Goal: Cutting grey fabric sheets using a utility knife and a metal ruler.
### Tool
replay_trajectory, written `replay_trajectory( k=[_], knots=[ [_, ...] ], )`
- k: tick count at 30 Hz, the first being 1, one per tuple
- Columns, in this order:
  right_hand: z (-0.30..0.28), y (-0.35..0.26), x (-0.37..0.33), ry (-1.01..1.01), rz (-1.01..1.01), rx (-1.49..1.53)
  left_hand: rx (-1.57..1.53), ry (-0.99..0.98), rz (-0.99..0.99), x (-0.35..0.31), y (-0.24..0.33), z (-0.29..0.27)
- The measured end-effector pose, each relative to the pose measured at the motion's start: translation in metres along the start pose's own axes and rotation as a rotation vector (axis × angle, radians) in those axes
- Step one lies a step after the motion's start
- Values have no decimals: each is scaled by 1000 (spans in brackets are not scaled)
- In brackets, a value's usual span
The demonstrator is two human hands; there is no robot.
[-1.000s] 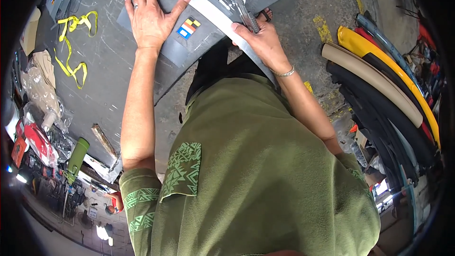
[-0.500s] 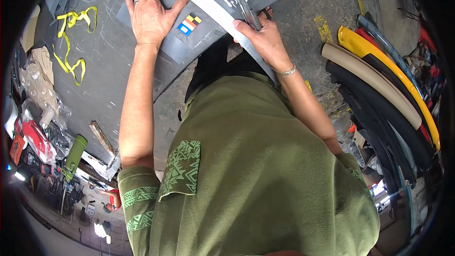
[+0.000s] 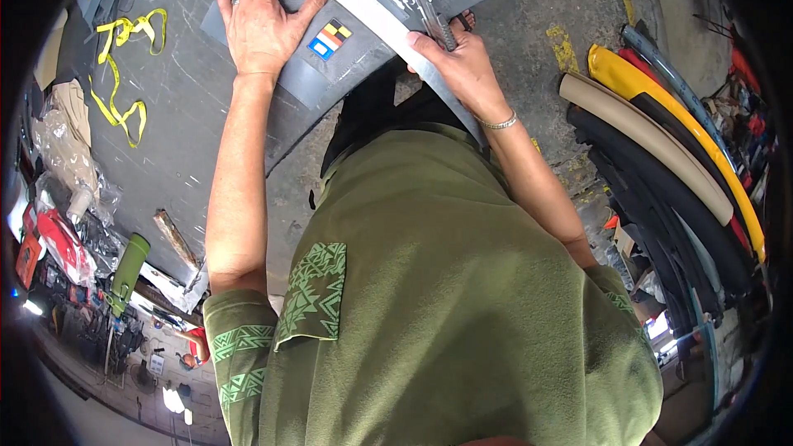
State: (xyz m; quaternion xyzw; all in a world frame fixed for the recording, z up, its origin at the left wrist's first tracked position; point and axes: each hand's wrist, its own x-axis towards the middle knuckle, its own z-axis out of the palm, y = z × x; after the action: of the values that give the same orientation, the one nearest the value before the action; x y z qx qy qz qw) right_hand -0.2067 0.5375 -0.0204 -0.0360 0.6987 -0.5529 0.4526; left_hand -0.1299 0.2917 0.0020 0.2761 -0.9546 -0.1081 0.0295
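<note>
A long metal straightedge [image 3: 376,18] lies across a grey sheet [image 3: 307,89] at the near edge of the table. My left hand [image 3: 260,40] is spread flat on the sheet, its thumb touching the straightedge. Between the fingers of my right hand [image 3: 464,73] is a grey utility knife [image 3: 436,23], pointing away from me. The right thumb rests on the near part of the straightedge; the knife's tip is hard to make out. A small patch with coloured blocks [image 3: 330,40] sits on the sheet between my hands.
A tangled yellow strap [image 3: 117,74] lies on the dark table [image 3: 186,149] at left. Plastic-wrapped goods [image 3: 70,144] and a green roll [image 3: 130,268] are beyond its left edge. Rolls of material, one yellow [image 3: 661,91] and one beige [image 3: 644,144], stand at right.
</note>
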Motion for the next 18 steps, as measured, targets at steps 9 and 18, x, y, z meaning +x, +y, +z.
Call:
replay_trajectory(
  k=[9, 18],
  knots=[
    [0, 6, 1, 4, -31, -48, -7, 2, 13, 0, -1, 1],
    [-1, 3, 2, 11, 67, 14, -18, 9, 19, 1, -1, 0]
  ],
)
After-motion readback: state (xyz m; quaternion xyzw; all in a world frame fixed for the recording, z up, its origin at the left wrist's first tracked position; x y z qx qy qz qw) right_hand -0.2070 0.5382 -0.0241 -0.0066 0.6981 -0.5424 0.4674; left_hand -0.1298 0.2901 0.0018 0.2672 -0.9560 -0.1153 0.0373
